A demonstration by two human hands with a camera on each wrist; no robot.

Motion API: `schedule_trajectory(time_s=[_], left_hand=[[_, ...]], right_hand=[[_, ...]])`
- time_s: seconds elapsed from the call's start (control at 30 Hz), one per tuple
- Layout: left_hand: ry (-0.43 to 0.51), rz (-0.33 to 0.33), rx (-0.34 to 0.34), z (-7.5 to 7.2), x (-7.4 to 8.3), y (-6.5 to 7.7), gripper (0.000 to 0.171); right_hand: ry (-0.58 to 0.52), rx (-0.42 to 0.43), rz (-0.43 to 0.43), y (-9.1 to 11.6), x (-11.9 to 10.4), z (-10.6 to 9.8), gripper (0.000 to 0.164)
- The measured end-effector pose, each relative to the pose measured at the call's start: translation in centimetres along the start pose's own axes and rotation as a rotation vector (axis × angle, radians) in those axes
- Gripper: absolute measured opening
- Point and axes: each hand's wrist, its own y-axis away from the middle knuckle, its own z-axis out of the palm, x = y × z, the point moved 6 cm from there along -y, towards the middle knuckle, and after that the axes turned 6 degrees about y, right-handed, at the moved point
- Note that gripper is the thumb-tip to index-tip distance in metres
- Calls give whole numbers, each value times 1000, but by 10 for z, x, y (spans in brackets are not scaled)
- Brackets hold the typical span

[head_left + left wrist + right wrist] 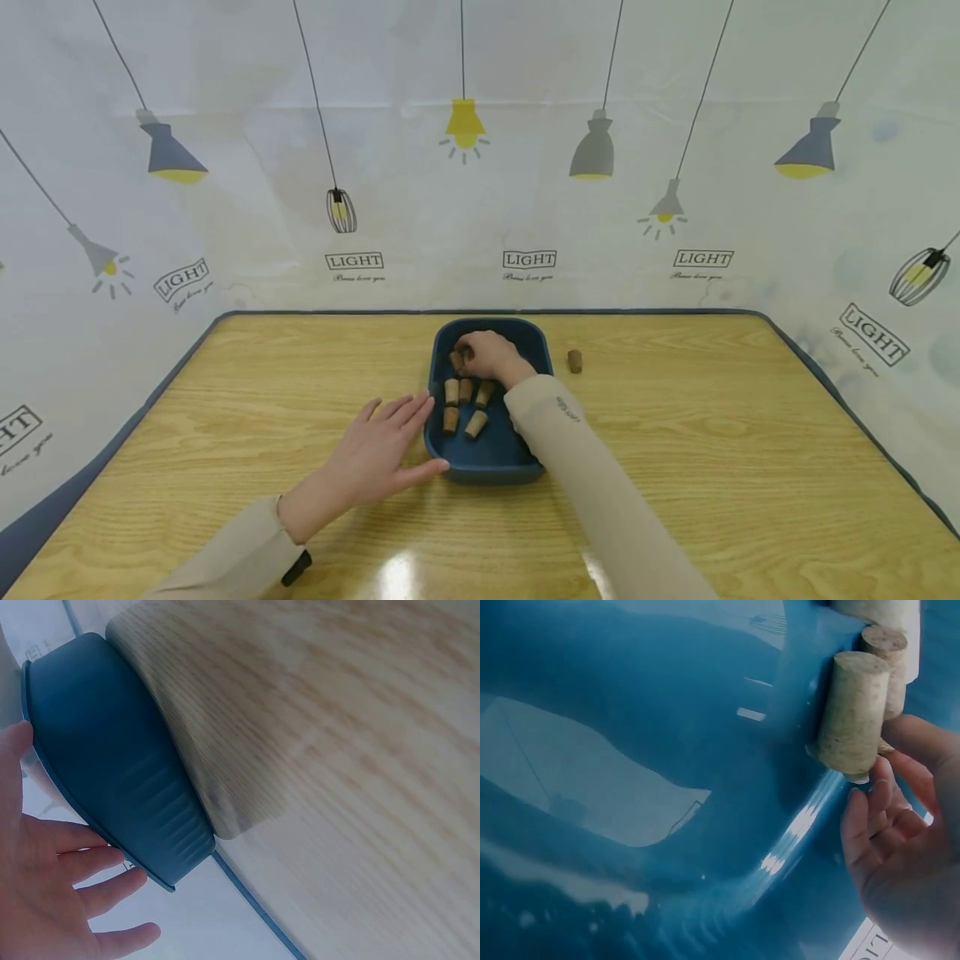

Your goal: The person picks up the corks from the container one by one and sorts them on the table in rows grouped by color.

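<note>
**Beige sleeves (600,475) reach over a wooden table (750,450)**

A blue tray (495,475) sits on the table, by the middle of its far edge. Its long side runs from near to far.

The left hand (367,458) is flat and grips nothing. Its fingertips touch the tray's left edge, and its thumb touches the near left corner.

The right hand (489,353) is inside the tray, by the far left corner. Its fingers bend and pinch a cork.

More corks (452,392) are along the tray's left side. Most point near to far; the front one (476,424) slants, its far end toward the right edge. I can't tell if they stand or lie. A loose cork (574,361) is on the table, right of the tray, pointing nearly straight to the far edge.
</note>
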Motion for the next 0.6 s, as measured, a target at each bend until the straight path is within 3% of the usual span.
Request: schedule_trajectory(time_s=[0.6], left_hand=[[10, -7, -11, -1, 1, 0, 83]], right_hand=[[-28, 29, -103, 13, 1, -42, 40]])
